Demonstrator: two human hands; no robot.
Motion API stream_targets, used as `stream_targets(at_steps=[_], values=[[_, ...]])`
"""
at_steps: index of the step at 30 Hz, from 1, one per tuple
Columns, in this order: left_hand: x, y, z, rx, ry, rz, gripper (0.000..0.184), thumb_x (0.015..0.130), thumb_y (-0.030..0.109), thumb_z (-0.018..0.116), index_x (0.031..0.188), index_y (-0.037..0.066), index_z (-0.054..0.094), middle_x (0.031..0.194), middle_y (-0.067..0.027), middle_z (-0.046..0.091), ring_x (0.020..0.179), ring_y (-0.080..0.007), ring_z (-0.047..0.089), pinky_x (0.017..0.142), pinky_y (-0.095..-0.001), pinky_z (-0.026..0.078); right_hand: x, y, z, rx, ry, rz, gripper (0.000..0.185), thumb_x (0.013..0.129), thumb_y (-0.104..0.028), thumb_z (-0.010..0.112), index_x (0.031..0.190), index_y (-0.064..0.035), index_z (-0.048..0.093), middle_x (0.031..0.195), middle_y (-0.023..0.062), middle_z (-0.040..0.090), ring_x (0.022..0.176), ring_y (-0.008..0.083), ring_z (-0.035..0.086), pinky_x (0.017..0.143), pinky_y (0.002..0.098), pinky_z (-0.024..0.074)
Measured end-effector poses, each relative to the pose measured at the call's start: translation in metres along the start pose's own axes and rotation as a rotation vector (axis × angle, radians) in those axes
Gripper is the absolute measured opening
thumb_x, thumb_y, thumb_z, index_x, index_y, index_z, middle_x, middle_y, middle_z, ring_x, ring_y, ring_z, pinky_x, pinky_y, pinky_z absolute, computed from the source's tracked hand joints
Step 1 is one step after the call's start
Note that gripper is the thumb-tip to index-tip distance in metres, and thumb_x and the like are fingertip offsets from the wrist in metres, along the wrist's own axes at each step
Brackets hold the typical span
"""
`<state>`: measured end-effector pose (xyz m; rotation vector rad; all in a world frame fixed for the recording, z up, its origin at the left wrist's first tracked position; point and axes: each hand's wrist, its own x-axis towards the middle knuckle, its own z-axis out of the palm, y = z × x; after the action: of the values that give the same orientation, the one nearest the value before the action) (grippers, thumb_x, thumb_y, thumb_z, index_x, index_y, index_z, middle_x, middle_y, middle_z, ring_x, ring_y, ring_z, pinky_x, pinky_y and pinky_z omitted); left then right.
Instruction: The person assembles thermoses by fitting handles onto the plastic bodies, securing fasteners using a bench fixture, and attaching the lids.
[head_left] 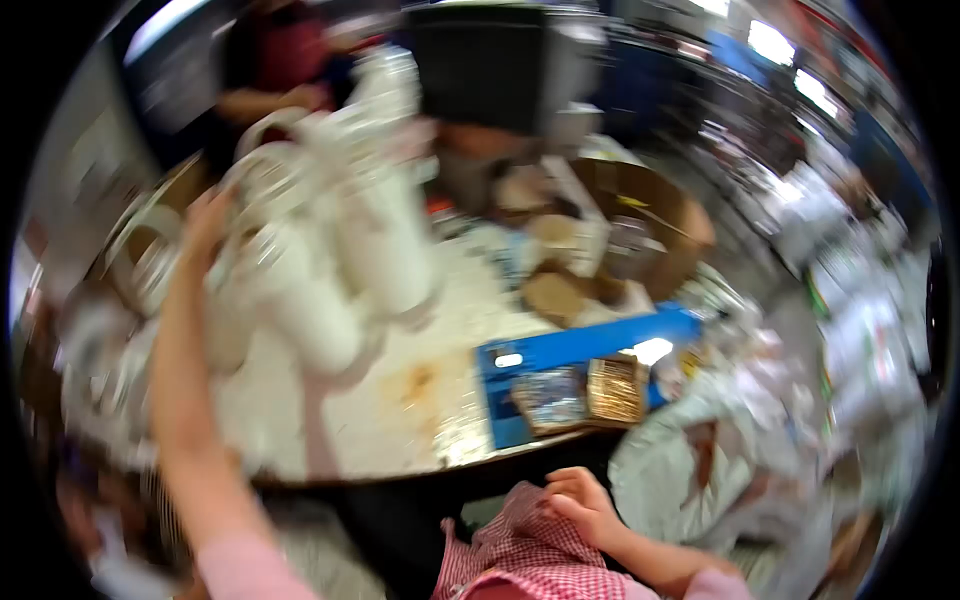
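Observation:
My left hand reaches far out over the left of the table, beside the handles of several white plastic containers. Motion blur smears its fingers, so whether they grip a handle is unclear. A taller white container stands to the right of these. In front of my body, my right hand hovers by the red-and-white checked apron, its fingers loosely bent and somewhat apart, with nothing visible in them. Beyond it lies a blue board or tray bearing a small box of gold-coloured pieces and a packet of silvery pieces.
A round brown carton and smaller cardboard pieces sit at the table's back right. Plastic bags crowd the right side. Across the white table, another person stands.

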<state>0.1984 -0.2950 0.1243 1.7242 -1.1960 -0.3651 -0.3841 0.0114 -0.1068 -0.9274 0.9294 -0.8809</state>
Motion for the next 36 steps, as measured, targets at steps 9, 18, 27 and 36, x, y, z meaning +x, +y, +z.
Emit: stream_targets(at_steps=[9, 18, 27, 36], values=[[-0.302, -0.023, -0.064, -0.352, 0.137, 0.253, 0.026, 0.101, 0.032, 0.062, 0.096, 0.006, 0.060, 0.080, 0.0031, 0.052, 0.075, -0.0078, 0.051, 0.068, -0.0246, 0.045, 0.036, 0.046, 0.062, -0.041, -0.212, 0.007, 0.060, 0.102, -0.038, 0.057, 0.140, 0.0054, 0.040, 0.129, 0.0201, 0.060, 0.122, 0.0251, 0.057, 0.104, 0.0351, 0.0457], [-0.509, 0.002, -0.042, 0.060, 0.383, -0.140, 0.040, 0.100, 0.027, 0.058, 0.126, -0.003, 0.051, 0.107, -0.0129, 0.062, 0.096, -0.0232, 0.062, 0.084, -0.0324, 0.051, -0.019, 0.023, 0.017, -0.087, 0.176, 0.464, 0.052, 0.101, -0.045, 0.055, 0.117, 0.0032, 0.067, 0.101, 0.0130, 0.071, 0.085, 0.0228, 0.066, 0.079, 0.0389, 0.0530], [-0.555, -0.007, 0.062, 0.267, -0.403, 0.057, 0.039, 0.091, 0.023, 0.058, 0.125, 0.003, 0.062, 0.129, -0.0154, 0.063, 0.123, -0.0324, 0.057, 0.107, -0.0401, 0.041, -0.012, -0.020, -0.072, -1.067, 0.005, -0.043, 0.031, 0.089, -0.034, 0.069, 0.095, -0.0045, 0.071, 0.093, 0.0168, 0.071, 0.086, 0.0343, 0.069, 0.076, 0.0424, 0.0541], [-0.565, -0.037, 0.036, 0.207, -0.262, -0.193, 0.042, 0.086, 0.005, 0.050, 0.127, 0.001, 0.060, 0.127, -0.0132, 0.062, 0.123, -0.0253, 0.054, 0.109, -0.0376, 0.038, 0.146, -0.052, -0.113, -1.689, 0.282, -0.262, 0.015, 0.084, -0.014, 0.060, 0.086, -0.0048, 0.072, 0.082, 0.0191, 0.071, 0.077, 0.0331, 0.071, 0.067, 0.0444, 0.0565]])
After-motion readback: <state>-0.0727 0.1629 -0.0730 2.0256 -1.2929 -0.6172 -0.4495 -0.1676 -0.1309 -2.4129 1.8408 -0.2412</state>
